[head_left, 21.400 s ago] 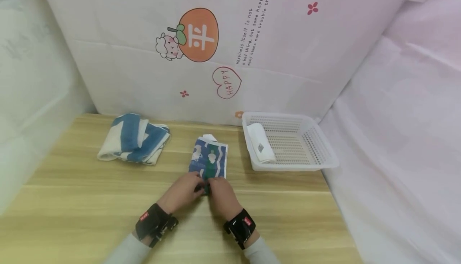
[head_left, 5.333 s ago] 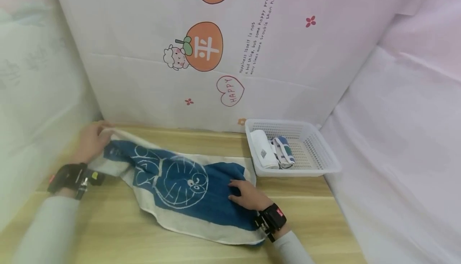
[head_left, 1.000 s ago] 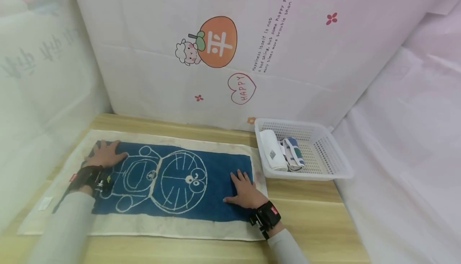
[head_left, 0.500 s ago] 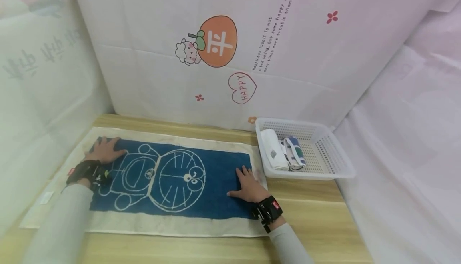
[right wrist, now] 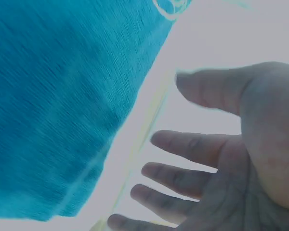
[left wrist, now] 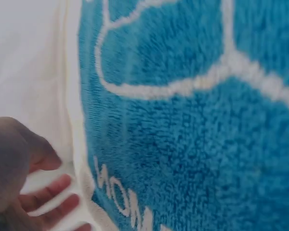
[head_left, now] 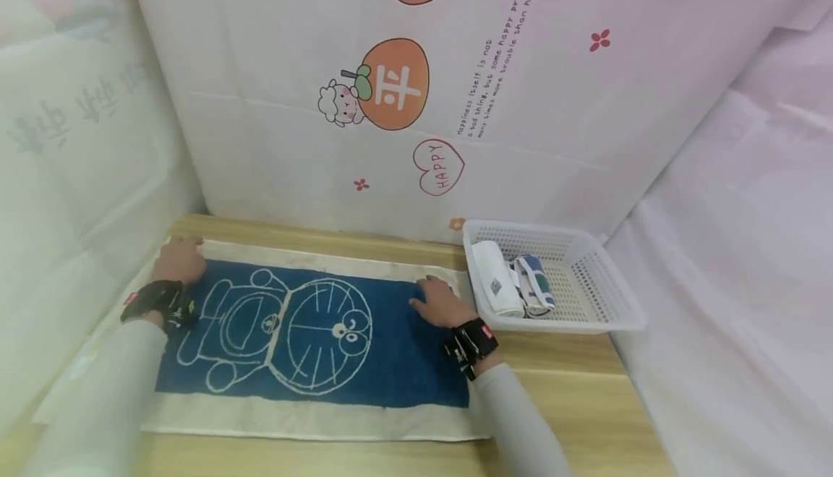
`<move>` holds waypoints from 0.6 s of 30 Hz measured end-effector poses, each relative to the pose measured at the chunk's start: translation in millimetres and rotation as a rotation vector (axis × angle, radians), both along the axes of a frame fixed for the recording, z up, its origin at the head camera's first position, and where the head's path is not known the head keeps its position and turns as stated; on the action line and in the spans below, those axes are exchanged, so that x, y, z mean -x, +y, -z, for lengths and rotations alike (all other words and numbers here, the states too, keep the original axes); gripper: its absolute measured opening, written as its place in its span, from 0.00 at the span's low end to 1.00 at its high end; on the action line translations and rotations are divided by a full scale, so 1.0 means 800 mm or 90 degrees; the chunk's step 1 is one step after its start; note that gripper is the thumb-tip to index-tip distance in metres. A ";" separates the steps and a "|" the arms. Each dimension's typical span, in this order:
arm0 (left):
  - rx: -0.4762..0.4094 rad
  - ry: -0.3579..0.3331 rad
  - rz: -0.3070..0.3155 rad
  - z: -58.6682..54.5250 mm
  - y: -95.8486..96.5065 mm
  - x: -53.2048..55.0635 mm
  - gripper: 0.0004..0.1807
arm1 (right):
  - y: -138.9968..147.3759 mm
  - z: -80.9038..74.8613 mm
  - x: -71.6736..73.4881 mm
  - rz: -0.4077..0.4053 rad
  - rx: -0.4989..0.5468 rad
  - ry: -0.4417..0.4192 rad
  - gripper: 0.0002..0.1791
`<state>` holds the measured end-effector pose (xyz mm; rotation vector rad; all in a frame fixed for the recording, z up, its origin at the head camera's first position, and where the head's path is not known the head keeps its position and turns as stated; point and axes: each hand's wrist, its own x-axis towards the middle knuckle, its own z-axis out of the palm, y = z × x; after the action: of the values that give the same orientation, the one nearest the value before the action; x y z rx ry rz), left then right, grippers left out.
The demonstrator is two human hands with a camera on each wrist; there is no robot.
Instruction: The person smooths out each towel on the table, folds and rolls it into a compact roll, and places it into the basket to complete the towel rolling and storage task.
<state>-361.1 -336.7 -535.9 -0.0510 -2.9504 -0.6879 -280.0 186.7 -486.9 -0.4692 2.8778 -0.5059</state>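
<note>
A blue towel (head_left: 403, 347) with a cream border and a white line-drawn cartoon figure lies spread flat across the table. My left hand (head_left: 178, 259) is over its far left corner, fingers loosely bent; in the left wrist view, the thumb and fingers stay apart beside the towel's pale edge. Over the far right part of the blue field is my right hand (head_left: 444, 301). The right wrist view has this hand (right wrist: 207, 159) with fingers spread and nearly straight, nothing between them, close to the towel's border.
At the back right stands a white plastic basket (head_left: 625, 321). Inside, along its left side, lie a rolled white towel (head_left: 496, 285) and a smaller rolled blue-and-white patterned cloth (head_left: 539, 282). Printed white sheets (head_left: 293, 152) wall in the table (head_left: 573, 405) at the back and sides.
The small patterned cloth went from under my hands into the basket, rolled. The big towel, first folded, got spread flat. In the last half second both hands slid toward its far edge.
</note>
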 end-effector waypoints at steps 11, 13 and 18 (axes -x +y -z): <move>0.076 -0.010 0.064 0.005 0.006 0.023 0.22 | 0.017 0.039 0.092 0.075 -0.043 -0.042 0.26; 0.080 -0.033 0.058 0.006 0.008 0.026 0.23 | 0.028 0.051 0.103 0.053 -0.071 -0.022 0.24; 0.098 -0.020 0.040 -0.001 0.017 0.035 0.22 | 0.039 0.056 0.108 0.042 -0.121 0.027 0.12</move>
<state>-388.9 -322.8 -534.9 -0.1473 -3.0382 -0.4710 -366.4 217.7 -531.9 -0.3604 2.9510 -0.2312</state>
